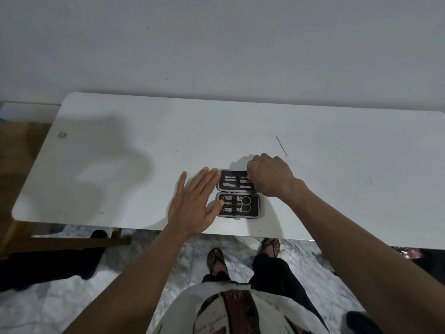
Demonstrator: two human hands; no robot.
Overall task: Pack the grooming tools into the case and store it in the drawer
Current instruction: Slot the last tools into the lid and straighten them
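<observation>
A small dark grooming case (255, 205) lies open flat on the white table (120, 165) near its front edge. The near half holds scissors (244, 204) and two clippers under a strap. The far half (231, 182) holds several slim metal tools. My left hand (195, 203) lies flat with fingers spread against the case's left side, fingertips touching both halves. My right hand (269, 175) is curled over the far half's right end, fingers pinched at its top edge. What they pinch is hidden.
A thin grey stick (281, 145) lies on the table beyond my right hand. A wooden frame (72, 242) stands under the table at the left. My sandalled feet (218, 260) are on the marble floor below the table edge. No drawer is in view.
</observation>
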